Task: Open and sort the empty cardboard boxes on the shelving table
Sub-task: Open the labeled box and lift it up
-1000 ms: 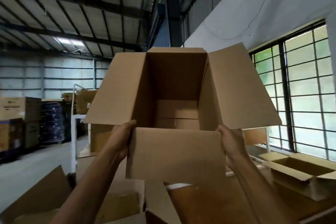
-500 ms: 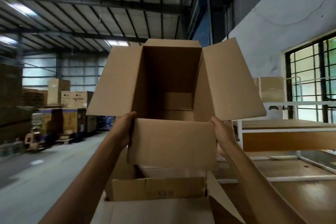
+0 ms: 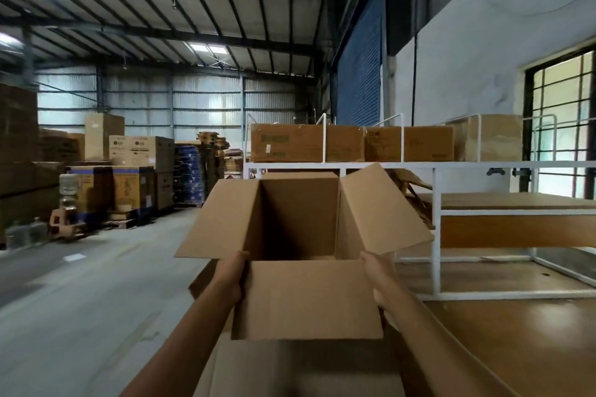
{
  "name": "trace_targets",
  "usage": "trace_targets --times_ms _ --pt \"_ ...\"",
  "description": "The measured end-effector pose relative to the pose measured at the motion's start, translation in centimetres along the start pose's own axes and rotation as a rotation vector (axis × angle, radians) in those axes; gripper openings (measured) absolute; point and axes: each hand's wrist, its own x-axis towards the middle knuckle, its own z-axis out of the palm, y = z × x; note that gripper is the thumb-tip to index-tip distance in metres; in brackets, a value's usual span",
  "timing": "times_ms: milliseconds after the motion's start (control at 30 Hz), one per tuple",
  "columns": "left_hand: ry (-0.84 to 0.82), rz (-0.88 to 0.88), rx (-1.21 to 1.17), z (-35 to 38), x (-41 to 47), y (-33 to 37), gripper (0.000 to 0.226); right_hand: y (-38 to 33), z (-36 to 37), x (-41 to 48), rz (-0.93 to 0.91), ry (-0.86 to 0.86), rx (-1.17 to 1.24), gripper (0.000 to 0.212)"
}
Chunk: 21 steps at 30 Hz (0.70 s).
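Hands, left hand (image 3: pixel 229 280) and right hand (image 3: pixel 378 280), fingers clamping the open cardboard box (image 3: pixel 300 255); "LG" marks stacked cartons (image 3: pixel 142 150).

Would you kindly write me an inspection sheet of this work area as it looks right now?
Surface: brown wooden table top, bare at the right.
Job's things: one open cardboard box, held up, four flaps spread, nothing seen inside; another box lies below it.
Clutter: flattened cardboard on a middle shelf.
Hands: left hand and right hand grip the open box at its near corners.
Cables: nothing seen.
Surroundings: white metal shelf frame with closed cartons on top; stacked cartons on pallets across the concrete floor; blue roller shutter; barred window.
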Motion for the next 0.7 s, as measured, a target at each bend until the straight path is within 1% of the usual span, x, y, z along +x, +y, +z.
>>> trace_targets --times_ms 67,100,133,200,233,267,333,400,433,500,533,567,600,667,700 --pt "0.058 -0.023 0.037 -0.1 1.6 -1.1 0.036 1.0 0.2 0.9 -0.031 0.054 -0.082 0.01" --pt "0.081 -0.03 0.058 -0.2 2.1 -1.4 0.035 1.5 0.1 1.4 -0.041 0.057 -0.147 0.01" --pt "0.098 -0.037 0.079 -0.2 2.5 -1.7 0.03 2.0 0.0 1.9 -0.033 0.06 -0.236 0.012" --pt "0.082 -0.033 0.132 -0.1 3.2 -2.2 0.023 3.3 -0.2 3.0 -0.01 0.099 -0.471 0.021" --pt "0.065 -0.025 0.172 0.0 3.5 -2.5 0.021 3.8 -0.1 3.3 0.0 0.108 -0.568 0.02" --pt "0.053 -0.027 0.227 0.1 3.6 -2.8 0.02 4.2 0.0 3.4 0.019 0.096 -0.622 0.019" --pt "0.035 0.0 0.372 0.0 4.1 -3.4 0.025 4.3 0.2 3.1 0.052 0.025 -0.636 0.021" --pt "0.026 0.026 0.59 -0.3 4.1 -3.7 0.031 3.9 0.4 2.9 0.035 -0.03 -0.707 0.023" --pt "0.052 0.085 0.772 -0.7 4.1 -3.9 0.029 3.6 0.5 2.9 0.005 -0.039 -0.828 0.023" --pt "0.192 0.329 1.272 -1.3 4.2 -3.9 0.022 3.0 1.1 2.6 -0.112 -0.01 -1.183 0.021" --pt "0.245 0.456 1.448 -1.3 4.2 -3.6 0.023 2.7 1.6 2.5 -0.195 0.015 -1.315 0.02" --pt "0.242 0.547 1.519 -1.0 4.4 -3.3 0.021 2.3 2.1 2.6 -0.268 0.011 -1.363 0.018" --pt "0.184 0.588 1.538 -0.5 4.6 -2.9 0.019 2.0 2.5 2.8 -0.327 -0.044 -1.352 0.015" --pt "0.025 0.601 1.517 0.9 5.7 -2.3 0.016 1.7 3.4 3.9 -0.404 -0.253 -1.207 0.01" --pt "-0.047 0.572 1.51 1.4 6.5 -2.4 0.018 1.7 3.9 4.5 -0.433 -0.354 -1.16 0.013"
